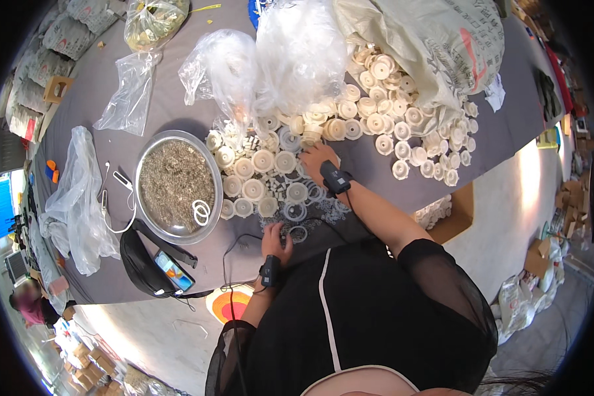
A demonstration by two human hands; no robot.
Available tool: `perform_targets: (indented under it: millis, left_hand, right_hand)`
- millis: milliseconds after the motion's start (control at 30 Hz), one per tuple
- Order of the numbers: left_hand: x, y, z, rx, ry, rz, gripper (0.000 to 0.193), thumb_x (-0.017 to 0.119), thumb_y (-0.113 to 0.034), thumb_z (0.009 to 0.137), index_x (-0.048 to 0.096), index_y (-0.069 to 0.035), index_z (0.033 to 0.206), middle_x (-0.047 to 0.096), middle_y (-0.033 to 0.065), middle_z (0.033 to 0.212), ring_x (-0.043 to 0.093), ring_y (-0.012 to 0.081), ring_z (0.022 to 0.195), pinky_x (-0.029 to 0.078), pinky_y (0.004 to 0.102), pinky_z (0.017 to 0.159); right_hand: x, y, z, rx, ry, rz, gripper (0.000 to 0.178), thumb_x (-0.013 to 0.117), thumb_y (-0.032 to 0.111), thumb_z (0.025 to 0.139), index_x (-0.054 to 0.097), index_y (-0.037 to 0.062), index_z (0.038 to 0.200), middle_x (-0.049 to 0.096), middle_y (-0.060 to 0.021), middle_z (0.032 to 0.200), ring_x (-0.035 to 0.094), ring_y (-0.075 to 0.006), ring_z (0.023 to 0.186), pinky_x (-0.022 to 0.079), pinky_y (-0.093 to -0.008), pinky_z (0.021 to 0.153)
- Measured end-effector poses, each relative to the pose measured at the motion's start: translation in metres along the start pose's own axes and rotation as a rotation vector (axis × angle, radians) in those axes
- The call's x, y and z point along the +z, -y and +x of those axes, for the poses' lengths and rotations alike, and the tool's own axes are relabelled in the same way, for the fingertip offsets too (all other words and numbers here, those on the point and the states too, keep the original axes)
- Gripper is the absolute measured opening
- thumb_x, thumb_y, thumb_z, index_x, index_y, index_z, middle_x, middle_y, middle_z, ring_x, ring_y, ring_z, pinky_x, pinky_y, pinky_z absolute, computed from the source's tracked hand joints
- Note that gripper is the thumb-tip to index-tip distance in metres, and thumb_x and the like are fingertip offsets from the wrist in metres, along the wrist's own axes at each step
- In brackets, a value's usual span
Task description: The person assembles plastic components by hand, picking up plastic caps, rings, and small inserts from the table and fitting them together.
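Stretched out over the table, my right hand (319, 162) reaches the pile of cream round plastic parts (263, 160). Its fingers curl against a cream round plastic part (311, 135) at the pile's edge, and the fingertips are partly hidden. My left hand (276, 243) rests near the table's front edge, its thumb apart from the bent fingers and nothing visible in it. Beside it lies a clear plastic ring (298, 233). More clear rings (295, 211), small white pieces (277, 191) and tiny clear bits (330, 211) are spread between my hands.
A steel bowl (216, 173) of small metallic pieces, with white rings on top, stands left. Plastic bags (300, 53) and a large woven sack (435, 46) lie behind the parts. A black waist bag (138, 261) and a phone (173, 270) are at the front left.
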State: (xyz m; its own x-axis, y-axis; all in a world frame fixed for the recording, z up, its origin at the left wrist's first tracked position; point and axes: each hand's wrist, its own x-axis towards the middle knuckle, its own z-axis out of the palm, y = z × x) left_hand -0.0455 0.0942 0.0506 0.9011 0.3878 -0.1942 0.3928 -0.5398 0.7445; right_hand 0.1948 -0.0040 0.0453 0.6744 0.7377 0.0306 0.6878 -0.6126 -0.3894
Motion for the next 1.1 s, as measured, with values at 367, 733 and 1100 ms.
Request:
perform_targets:
  millis: [367, 733, 1100]
  left_hand:
    - [-0.008, -0.008, 0.026, -0.034, -0.010, -0.071, 0.032, 0.057, -0.009, 0.070, 0.049, -0.004, 0.101, 0.049, 0.0144, 0.095, 0.052, 0.0293, 0.080, 0.044, 0.0341, 0.069]
    - [-0.006, -0.024, 0.046, 0.113, 0.011, -0.119, 0.027, 0.056, -0.003, 0.070, 0.051, -0.003, 0.097, 0.051, 0.0124, 0.092, 0.052, 0.0235, 0.072, 0.043, 0.0306, 0.066]
    - [0.012, -0.042, 0.083, 0.258, 0.017, -0.049, 0.025, 0.055, -0.001, 0.069, 0.051, -0.004, 0.094, 0.049, 0.0132, 0.094, 0.052, 0.0259, 0.074, 0.044, 0.0320, 0.065]
  right_hand:
    - [0.014, -0.004, 0.035, 0.203, 0.294, -0.037, 0.019, 0.057, 0.023, 0.069, 0.060, 0.0045, 0.066, 0.056, -0.0135, 0.063, 0.056, -0.0315, 0.061, 0.044, -0.0401, 0.053]
    - [0.014, -0.005, 0.010, 0.380, -0.269, 0.638, 0.022, 0.064, 0.015, 0.067, 0.051, 0.0003, 0.076, 0.055, -0.0082, 0.064, 0.054, -0.0150, 0.052, 0.042, -0.0286, 0.049]
    - [-0.004, -0.023, -0.041, 0.574, -0.127, 0.689, 0.014, 0.060, 0.015, 0.071, 0.057, 0.0041, 0.081, 0.059, -0.0049, 0.071, 0.057, -0.0124, 0.062, 0.045, -0.0255, 0.058]
